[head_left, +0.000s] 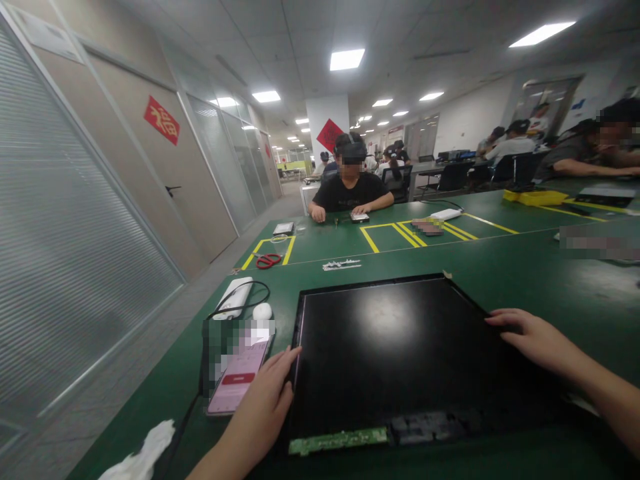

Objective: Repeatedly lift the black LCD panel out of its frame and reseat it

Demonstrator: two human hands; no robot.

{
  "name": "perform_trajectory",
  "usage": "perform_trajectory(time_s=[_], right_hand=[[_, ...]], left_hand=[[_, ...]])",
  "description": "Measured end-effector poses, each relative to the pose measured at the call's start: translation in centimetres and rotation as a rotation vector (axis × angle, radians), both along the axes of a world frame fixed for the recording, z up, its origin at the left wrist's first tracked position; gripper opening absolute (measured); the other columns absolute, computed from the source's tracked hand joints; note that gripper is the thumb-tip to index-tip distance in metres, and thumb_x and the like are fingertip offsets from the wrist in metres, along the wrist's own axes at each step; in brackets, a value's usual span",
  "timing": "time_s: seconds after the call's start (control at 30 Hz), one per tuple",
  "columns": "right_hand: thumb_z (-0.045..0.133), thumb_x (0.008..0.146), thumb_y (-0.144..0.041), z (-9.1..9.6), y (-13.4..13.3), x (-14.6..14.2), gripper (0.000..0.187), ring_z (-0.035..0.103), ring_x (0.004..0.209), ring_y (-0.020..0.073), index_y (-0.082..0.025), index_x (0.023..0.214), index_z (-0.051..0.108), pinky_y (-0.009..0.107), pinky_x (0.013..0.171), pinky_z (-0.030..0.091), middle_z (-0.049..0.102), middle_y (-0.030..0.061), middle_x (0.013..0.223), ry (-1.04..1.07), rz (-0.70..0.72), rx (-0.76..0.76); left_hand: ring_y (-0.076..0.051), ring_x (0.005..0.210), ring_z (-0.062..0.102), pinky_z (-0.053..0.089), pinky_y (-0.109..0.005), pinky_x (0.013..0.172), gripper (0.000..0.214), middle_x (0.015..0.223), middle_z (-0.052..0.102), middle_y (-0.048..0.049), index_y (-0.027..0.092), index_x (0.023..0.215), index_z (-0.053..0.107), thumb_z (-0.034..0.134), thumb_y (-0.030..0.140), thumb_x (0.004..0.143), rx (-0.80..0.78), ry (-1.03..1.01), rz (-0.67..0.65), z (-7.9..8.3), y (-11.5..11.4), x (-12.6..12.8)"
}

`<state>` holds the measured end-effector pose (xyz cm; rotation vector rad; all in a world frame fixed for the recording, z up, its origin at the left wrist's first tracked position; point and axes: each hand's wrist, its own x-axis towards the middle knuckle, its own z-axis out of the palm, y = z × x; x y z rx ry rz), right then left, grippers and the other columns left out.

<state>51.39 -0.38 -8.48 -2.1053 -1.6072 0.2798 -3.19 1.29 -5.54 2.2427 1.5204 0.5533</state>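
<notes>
A large black LCD screen panel (pixel 395 347) lies face up in front of me, with a green circuit board strip (pixel 340 440) along its near edge. My left hand (pixel 273 390) is closed on the panel's left rim, fingertips on the frame. On the opposite side my right hand (pixel 530 337) has the right rim by its fingertips, thumb slightly apart from the fingers. The undersides of both grips are hidden. Just left of my left hand is a phone (pixel 240 373) with a lit pink screen.
On the green table (pixel 175 373) are a white power bank (pixel 235 297) with a black cable, a white round case (pixel 262 311), red-handled scissors (pixel 269 261), white scraps (pixel 343 265) and crumpled tissue (pixel 143 453). Opposite sits a person (pixel 353 190) in a headset. A yellow tray (pixel 535 197) stands far right.
</notes>
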Motion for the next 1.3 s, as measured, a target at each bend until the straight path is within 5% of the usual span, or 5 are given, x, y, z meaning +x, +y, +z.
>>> perform_trajectory(time_s=[0.3,0.63,0.9,1.3], right_hand=[[0.057,0.066,-0.024,-0.1,0.0,0.4,0.030,0.070,0.113,0.0317,-0.028,0.084,0.081,0.043,0.101,0.054,0.075,0.0106,0.121,0.080,0.013,0.035],[0.056,0.066,-0.024,-0.4,0.1,0.5,0.033,0.065,0.123,0.0318,-0.024,0.088,0.081,0.043,0.107,0.048,0.070,0.0145,0.131,0.180,-0.013,0.003],[0.054,0.067,-0.021,-0.6,0.0,0.2,0.036,0.066,0.120,0.0319,-0.025,0.090,0.081,0.044,0.107,0.049,0.071,0.0111,0.130,0.147,-0.020,0.028],[0.054,0.067,-0.020,-0.3,-0.1,0.1,0.035,0.065,0.122,0.0307,-0.025,0.089,0.081,0.041,0.108,0.047,0.071,0.0107,0.128,0.126,-0.001,0.023]], left_hand=[[-0.029,0.138,0.055,0.039,-0.047,0.118,0.054,0.144,0.064,-0.0121,0.016,0.141,0.057,0.047,0.024,0.088,-0.128,-0.359,0.072,1.4,-0.3,0.5],[-0.029,0.133,0.060,0.055,-0.038,0.101,0.036,0.145,0.062,-0.0117,0.020,0.116,0.063,0.067,0.026,0.081,-0.415,-0.937,0.396,0.6,-0.1,1.4],[-0.025,0.102,0.077,0.063,-0.036,0.083,0.032,0.123,0.075,-0.0095,0.021,0.115,0.062,0.068,0.016,0.084,-0.601,-1.207,0.570,0.9,-0.3,2.6],[-0.031,0.109,0.075,0.061,-0.043,0.092,0.071,0.119,0.077,-0.0085,0.027,0.144,0.050,0.077,0.018,0.079,-0.757,-1.309,0.445,1.5,-0.9,2.6]])
